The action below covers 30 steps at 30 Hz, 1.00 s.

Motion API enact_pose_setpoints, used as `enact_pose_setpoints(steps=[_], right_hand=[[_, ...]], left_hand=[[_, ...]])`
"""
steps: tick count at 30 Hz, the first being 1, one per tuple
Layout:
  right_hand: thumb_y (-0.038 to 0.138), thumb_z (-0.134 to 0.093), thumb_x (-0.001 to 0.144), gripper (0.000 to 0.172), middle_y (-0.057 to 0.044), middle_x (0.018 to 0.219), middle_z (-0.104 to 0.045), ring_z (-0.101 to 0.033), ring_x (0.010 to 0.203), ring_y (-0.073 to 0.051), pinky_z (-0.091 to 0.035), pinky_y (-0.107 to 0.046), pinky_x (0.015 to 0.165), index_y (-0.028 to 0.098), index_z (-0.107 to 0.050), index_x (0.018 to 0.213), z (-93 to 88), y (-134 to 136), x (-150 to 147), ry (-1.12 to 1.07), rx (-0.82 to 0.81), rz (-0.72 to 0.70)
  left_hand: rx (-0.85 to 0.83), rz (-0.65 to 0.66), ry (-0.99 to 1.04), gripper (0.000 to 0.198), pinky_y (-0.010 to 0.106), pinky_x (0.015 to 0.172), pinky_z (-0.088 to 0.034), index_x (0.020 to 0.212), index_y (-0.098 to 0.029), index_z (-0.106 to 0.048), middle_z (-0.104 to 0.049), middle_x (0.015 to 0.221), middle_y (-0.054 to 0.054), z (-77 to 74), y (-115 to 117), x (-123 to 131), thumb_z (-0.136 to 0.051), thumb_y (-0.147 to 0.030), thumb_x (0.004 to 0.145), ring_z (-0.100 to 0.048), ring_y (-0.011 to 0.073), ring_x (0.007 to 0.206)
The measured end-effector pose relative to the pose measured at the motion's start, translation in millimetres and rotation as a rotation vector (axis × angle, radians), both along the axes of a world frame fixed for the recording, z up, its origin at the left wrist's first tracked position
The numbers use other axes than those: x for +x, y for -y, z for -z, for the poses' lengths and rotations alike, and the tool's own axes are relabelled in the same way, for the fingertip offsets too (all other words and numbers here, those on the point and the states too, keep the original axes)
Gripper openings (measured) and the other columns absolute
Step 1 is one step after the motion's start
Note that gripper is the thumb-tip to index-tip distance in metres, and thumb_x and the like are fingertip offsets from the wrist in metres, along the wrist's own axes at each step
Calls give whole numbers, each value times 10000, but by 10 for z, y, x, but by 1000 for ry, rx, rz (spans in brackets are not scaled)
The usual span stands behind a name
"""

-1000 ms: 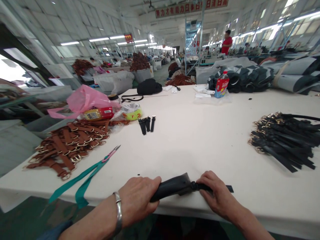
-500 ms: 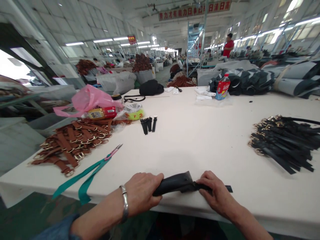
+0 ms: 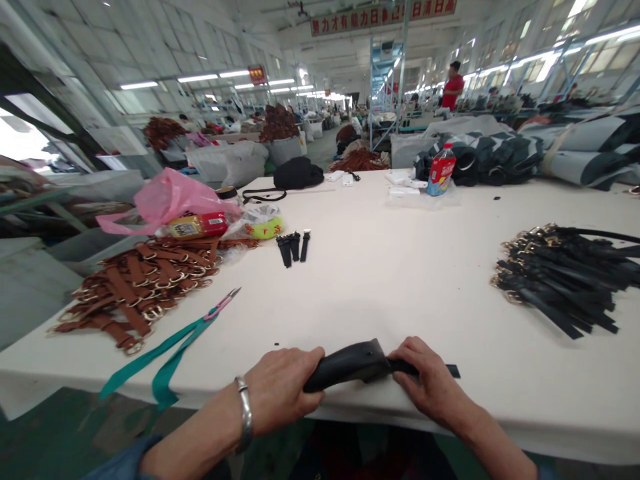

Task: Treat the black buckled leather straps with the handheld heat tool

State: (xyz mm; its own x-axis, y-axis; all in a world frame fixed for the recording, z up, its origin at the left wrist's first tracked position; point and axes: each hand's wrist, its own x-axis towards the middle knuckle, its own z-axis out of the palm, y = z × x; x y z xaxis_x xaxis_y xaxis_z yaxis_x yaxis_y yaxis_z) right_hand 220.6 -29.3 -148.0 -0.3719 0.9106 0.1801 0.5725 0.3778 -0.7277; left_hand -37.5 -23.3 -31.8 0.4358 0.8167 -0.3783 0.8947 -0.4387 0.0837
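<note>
Near the table's front edge, my left hand [image 3: 287, 383] is closed round the left end of a wide, curved black leather piece [image 3: 347, 363]. My right hand [image 3: 425, 377] pinches a narrow black strap [image 3: 453, 371] at that piece's right end; the strap's tip sticks out to the right past my fingers. Strap and wide piece meet between my hands, though the join is too small to make out. Several short black straps with buckles [image 3: 293, 247] lie farther back. On the right is a heap of black straps with gold-coloured hardware [image 3: 565, 280].
Brown buckled straps [image 3: 135, 283] cover the table's left side, beside pink-handled snips [image 3: 223, 307] with a teal ribbon [image 3: 165, 357]. Behind them lies a pink bag [image 3: 167, 200]. A red-labelled bottle [image 3: 441, 171] stands at the back, near dark rolls [image 3: 495, 157]. A person in red [image 3: 453, 90] stands beyond.
The view has shifted slightly. Both hands keep their hold, and my right hand sits slightly closer to the wide piece. A small dark speck now shows on the table above my left hand.
</note>
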Motion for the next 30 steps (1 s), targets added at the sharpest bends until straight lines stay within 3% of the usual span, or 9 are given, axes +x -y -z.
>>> enact_pose_setpoints(steps=[4, 8, 13, 22, 25, 30], right_hand=[[138, -538, 717, 220, -37, 873, -503, -458, 850, -187, -409, -358, 751, 201, -520, 927, 31, -3, 23, 16, 14, 48], [127, -538, 715, 331, -36, 904, -515, -461, 871, -185, -409, -359, 779, 213, -493, 1031, 59, -3, 29, 7, 26, 36], [127, -528, 720, 264, -32, 883, -512, -466, 854, -184, -409, -347, 754, 213, -509, 968, 56, 4, 28, 1, 17, 22], [154, -530, 736, 232, -34, 869, -515, -464, 854, -186, -409, -353, 753, 215, -503, 958, 89, -27, 24, 30, 37, 31], [182, -528, 745, 231, -36, 872, -522, -478, 857, -184, -414, -345, 758, 216, -500, 971, 101, -10, 24, 52, 48, 40], [317, -528, 760, 340, -34, 876, -563, -543, 780, -181, -424, -335, 713, 238, -459, 1083, 65, 45, -63, 198, 17, 248]], left_hand=[[24, -27, 57, 221, 338, 653, -450, 910, -249, -512, -626, 807, 35, 83, -39, 91, -469, -378, 736, -599, 250, 762], [46, -77, 2, 253, 362, 681, -447, 949, -253, -521, -628, 828, 50, 58, -56, -131, -462, -382, 741, -595, 265, 794], [52, -98, -31, 272, 388, 702, -442, 964, -248, -528, -627, 836, 59, 1, -17, -331, -471, -397, 744, -592, 277, 813], [27, -45, 22, 260, 377, 666, -446, 962, -253, -513, -634, 825, 50, 109, 45, -63, -462, -382, 743, -603, 286, 794], [49, -110, 75, 230, 348, 633, -432, 905, -249, -505, -630, 806, 44, 139, -21, 3, -464, -402, 738, -600, 271, 763], [54, -225, 160, 222, 293, 611, -394, 859, -236, -503, -616, 782, 35, 156, -47, -91, -465, -422, 743, -586, 221, 729]])
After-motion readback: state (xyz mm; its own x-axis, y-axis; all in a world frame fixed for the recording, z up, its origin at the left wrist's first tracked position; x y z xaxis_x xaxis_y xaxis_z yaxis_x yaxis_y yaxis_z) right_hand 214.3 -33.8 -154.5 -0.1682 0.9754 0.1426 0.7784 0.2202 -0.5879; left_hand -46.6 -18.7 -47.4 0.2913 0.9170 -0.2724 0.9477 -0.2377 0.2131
